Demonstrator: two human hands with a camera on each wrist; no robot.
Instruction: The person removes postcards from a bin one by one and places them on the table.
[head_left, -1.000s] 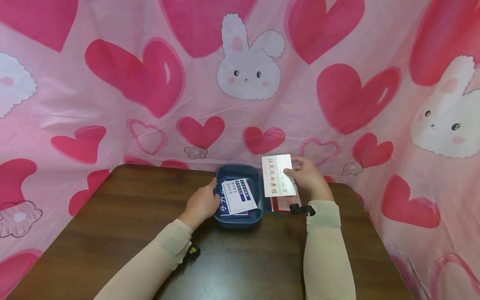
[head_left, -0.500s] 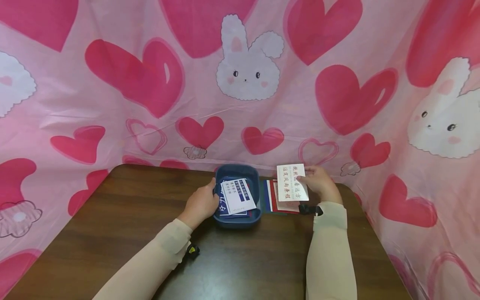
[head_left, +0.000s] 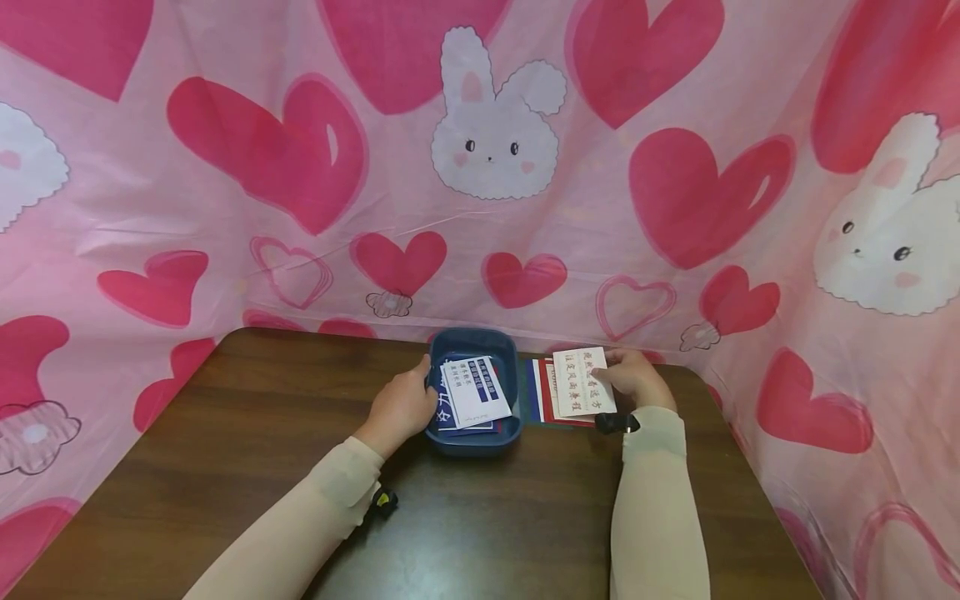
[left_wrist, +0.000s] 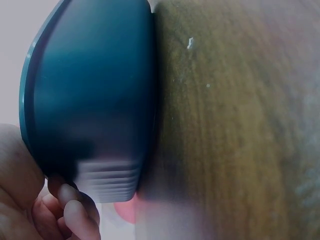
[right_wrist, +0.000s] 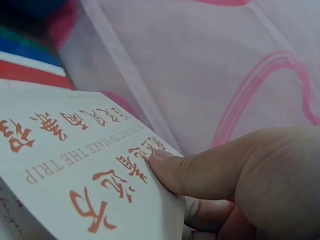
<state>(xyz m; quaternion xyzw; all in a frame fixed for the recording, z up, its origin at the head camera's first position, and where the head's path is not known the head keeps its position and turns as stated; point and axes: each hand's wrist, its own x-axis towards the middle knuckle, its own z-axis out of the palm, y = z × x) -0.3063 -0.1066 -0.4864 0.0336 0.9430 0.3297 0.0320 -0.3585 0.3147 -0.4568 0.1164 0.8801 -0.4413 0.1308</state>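
My right hand (head_left: 637, 379) pinches a white card (head_left: 581, 382) with red-brown Chinese writing, thumb on its face. In the right wrist view the card (right_wrist: 85, 165) also carries the words "to make the trip". It lies over a fanned stack of cards (head_left: 538, 392) with blue, white and red edges, right of a dark blue plastic bin (head_left: 474, 450). Several cards (head_left: 476, 396) lie inside the bin, a white one with blue print on top. The left hand (head_left: 402, 408) grips the bin's left rim; in the left wrist view its fingers curl at the bin wall (left_wrist: 95, 90).
A dark brown wooden table (head_left: 480, 525) bears everything. Behind and beside it hangs a pink cloth (head_left: 405, 208) with hearts and rabbits, close to the table's far edge. Each wrist wears a small black device, one on the right (head_left: 617, 422).
The right hand has carried the white card rightward, away from the bin, then lowered it onto the fanned cards. The left hand and bin have stayed in place.
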